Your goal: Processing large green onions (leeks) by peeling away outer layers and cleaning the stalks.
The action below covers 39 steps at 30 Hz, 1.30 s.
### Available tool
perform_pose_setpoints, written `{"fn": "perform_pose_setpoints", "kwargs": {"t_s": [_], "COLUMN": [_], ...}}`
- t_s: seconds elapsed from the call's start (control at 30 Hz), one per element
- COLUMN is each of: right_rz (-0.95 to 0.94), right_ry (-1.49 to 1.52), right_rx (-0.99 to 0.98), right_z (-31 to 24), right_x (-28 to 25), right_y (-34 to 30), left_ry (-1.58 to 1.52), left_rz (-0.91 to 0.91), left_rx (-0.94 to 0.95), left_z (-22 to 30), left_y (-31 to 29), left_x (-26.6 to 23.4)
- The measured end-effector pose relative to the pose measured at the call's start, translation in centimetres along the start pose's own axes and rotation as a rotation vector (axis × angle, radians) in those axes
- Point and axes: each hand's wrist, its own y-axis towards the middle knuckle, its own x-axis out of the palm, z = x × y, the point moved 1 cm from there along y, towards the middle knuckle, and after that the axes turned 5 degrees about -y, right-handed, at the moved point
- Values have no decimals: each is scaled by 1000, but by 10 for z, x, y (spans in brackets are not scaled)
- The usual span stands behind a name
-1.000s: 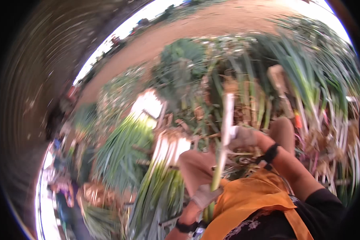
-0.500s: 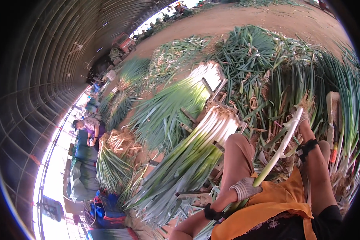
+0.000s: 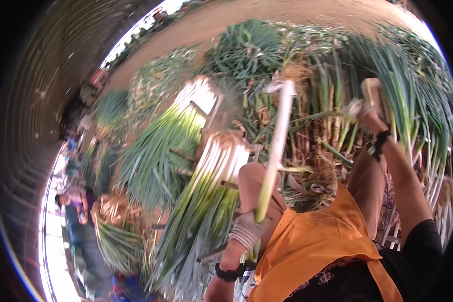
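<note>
Leek (image 3: pixel 275 151): slanting up in mid-view, leaning just past twelve o'clock, pointing its root end upward! Seeing leafy stalks (image 3: pixel 412 90) massing green at two o'clock from it. Looking to nine o'clock, spotting a far bundle (image 3: pixel 158 131) with a bright white end; at eight, catching a near bundle (image 3: pixel 201 199), spreading its leaves downward. Spotting an orange apron (image 3: pixel 317 231) at five o'clock. Now near seven, viewing the left hand (image 3: pixel 248 230), clamping its fingers around the leek's greenish lower end! At two o'clock, finding the right hand (image 3: pixel 366 111), blurring, hanging well apart from the leek; being unable to tell whether holding its fingers apart or together.
</note>
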Motion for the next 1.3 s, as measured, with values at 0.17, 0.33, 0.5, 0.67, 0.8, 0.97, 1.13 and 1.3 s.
{"fn": "perform_pose_setpoints", "kwargs": {"t_s": [0.17,0.33,0.5,0.67,0.8,0.97,1.13,1.3], "right_rz": [-912,-650,-880,-938,-783,-78,-138,-121], "right_ry": [-1169,277,26,189,356,606,1396,1525], "right_rx": [-220,24,103,59,226,-428,-209,-3], "right_z": [-10,-119,-115,-157,-182,-230,-209,-209], "right_x": [93,183,220,191,182,162,63,11], "right_y": [-49,-104,-114,-132,-142,-135,-30,25], "left_ry": [-143,68,-60,-484,-790,-718,-803,-591], "left_rz": [8,139,-38,-153,-211,-281,-399,-399], "left_rx": [-190,-114,-168,-231,-130,-130,-188,-211], "left_z": [13,13,19,9,11,14,10,34], "left_y": [23,20,19,3,2,-3,-13,-15], "left_x": [3,17,14,12,2,-1,20,15]}}
